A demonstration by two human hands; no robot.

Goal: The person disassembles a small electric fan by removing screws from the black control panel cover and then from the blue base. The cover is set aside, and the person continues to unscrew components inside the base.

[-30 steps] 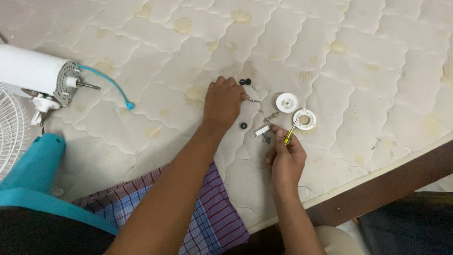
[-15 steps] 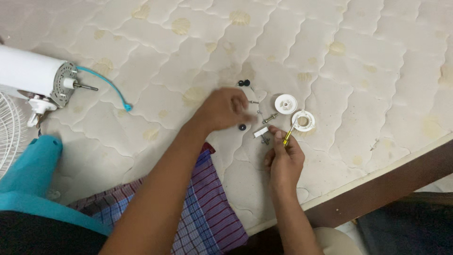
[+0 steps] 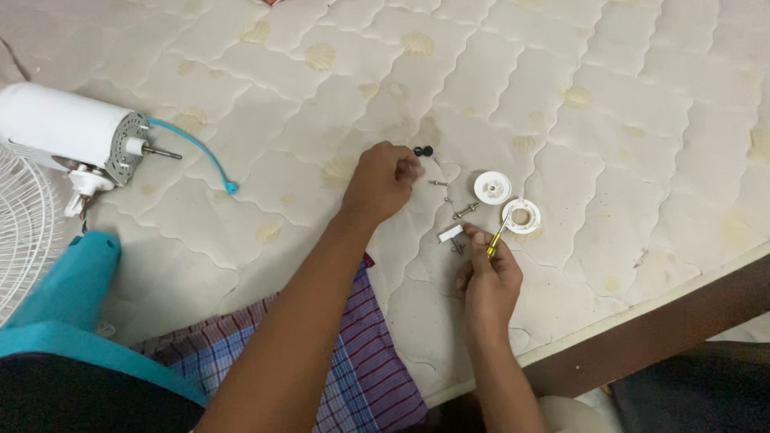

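Observation:
My left hand [image 3: 383, 180] hovers over the quilted mattress [image 3: 337, 72] with its fingers pinched together, seemingly on a small dark part that I cannot make out. Just beyond its fingertips lie two small black knobs [image 3: 423, 151]. My right hand [image 3: 488, 277] rests lower on the mattress and grips a small yellow-handled screwdriver [image 3: 497, 238]. Around it lie loose screws [image 3: 464, 212], a small white piece [image 3: 450, 233], a white round cap [image 3: 492, 187] and a white ring [image 3: 521, 216].
A white fan motor [image 3: 68, 132] with a bare shaft and a teal cable [image 3: 200, 152] lies at the left, beside a white fan grille [image 3: 22, 224] and a teal fan body [image 3: 68, 309]. Checked cloth [image 3: 353, 361] covers my lap. The mattress edge runs along the lower right.
My left hand lifted off the small parts and drew back to the left with its fingers pinched. My right hand stayed in place with the screwdriver.

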